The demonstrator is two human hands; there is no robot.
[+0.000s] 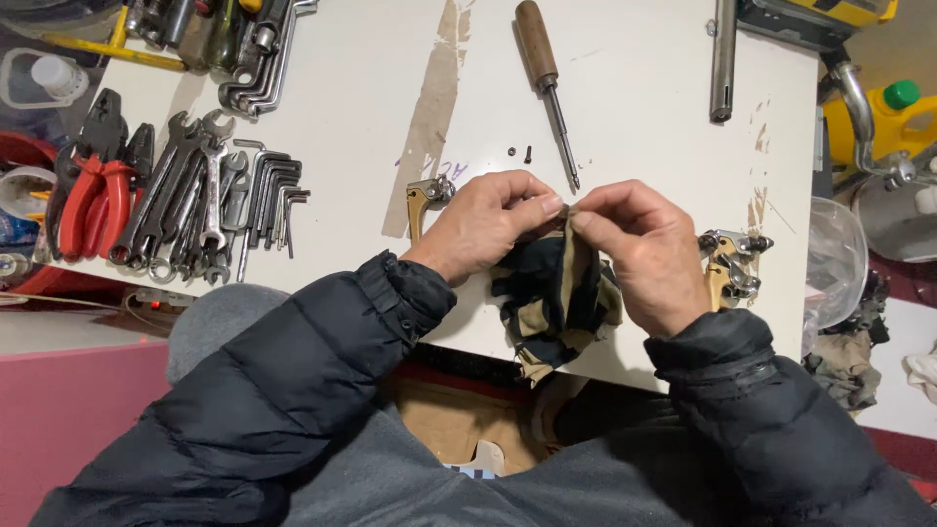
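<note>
Two bare hands pinched a striped rag together over the near edge of a white workbench.

The left hand [488, 220] and right hand [639, 249] were both closed, thumb and forefinger tips meeting on the top fold of the black-and-tan rag [556, 293], which hung down between them; whether anything small sat inside the fold could not be told. To do it well, it seemed wise to keep the pinch tight and low over the bench. A gold-coloured brake lever [422, 200] lay just beside the left hand, another lever [730, 263] beside the right. The white table [644, 107] was scuffed, with a wooden-handled screwdriver [545, 78], two small screws [520, 152], spanners [190, 195], hex keys [273, 200] and red pliers [93, 200]. Cluttered workshop surroundings lay beyond.
</note>
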